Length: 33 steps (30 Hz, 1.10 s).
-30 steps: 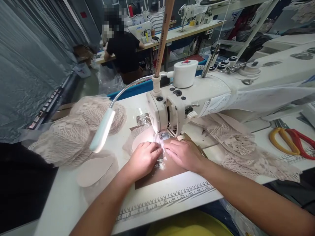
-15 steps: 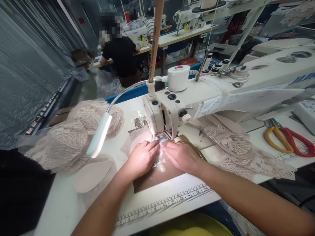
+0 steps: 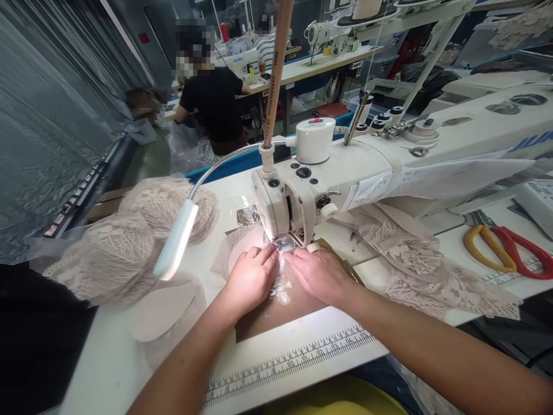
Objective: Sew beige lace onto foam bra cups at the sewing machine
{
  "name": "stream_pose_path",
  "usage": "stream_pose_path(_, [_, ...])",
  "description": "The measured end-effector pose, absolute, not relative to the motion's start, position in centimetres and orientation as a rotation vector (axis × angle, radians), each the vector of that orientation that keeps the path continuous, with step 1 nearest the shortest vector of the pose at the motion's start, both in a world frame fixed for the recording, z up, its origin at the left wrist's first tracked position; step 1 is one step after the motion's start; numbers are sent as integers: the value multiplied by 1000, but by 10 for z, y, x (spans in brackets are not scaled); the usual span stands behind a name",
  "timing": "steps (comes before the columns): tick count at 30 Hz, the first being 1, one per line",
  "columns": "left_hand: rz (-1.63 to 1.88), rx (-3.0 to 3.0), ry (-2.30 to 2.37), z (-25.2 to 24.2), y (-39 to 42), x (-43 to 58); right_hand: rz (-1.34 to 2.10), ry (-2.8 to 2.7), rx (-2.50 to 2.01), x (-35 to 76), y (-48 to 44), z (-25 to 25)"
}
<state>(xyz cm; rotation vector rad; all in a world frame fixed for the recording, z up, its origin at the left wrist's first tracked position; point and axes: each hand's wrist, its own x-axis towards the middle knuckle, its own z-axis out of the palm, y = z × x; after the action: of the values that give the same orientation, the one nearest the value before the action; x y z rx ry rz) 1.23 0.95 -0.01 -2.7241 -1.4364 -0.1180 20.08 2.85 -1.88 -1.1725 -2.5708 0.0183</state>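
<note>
Spreading across most of the view, the white table (image 3: 108,357) has its only bare stretch at the near left corner and along the front edge, where a printed ruler strip (image 3: 294,357) runs just short of the drop. The sewing machine (image 3: 371,167) spans the right half, its head standing directly above the hands and closing off the room behind them. A tall heap of beige lace (image 3: 112,253) crowds the left side right up to the table's edge, with a plain oval cup piece (image 3: 164,311) lying loose in front of it. A second, flatter spread of lace (image 3: 415,259) fills the right side under the machine arm. A brown sheet (image 3: 280,314) lies beneath the hands. The gooseneck lamp (image 3: 176,241) hangs between the left heap and the needle. Scissors (image 3: 505,248) rest far right. The left hand (image 3: 250,276) and right hand (image 3: 319,274) lie flat, fingers stretched and nearly meeting, pressing a small sheer lace piece (image 3: 280,282) down on the brown sheet at the presser foot; neither hand grips it.
</note>
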Motion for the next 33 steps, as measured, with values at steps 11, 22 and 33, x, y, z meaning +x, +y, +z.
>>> stream_pose_path(11, [-256,-2808,-1318,-4,4,4,83,-2650,-1071,207,25,-17])
stream_pose_path(22, [-197,-2785,-1395,-6,6,9,16,-2637,-1172,203,24,-17])
stream_pose_path(33, [-310,-2707,-1514,-7,15,9,69,-2612,-1189,202,28,-15])
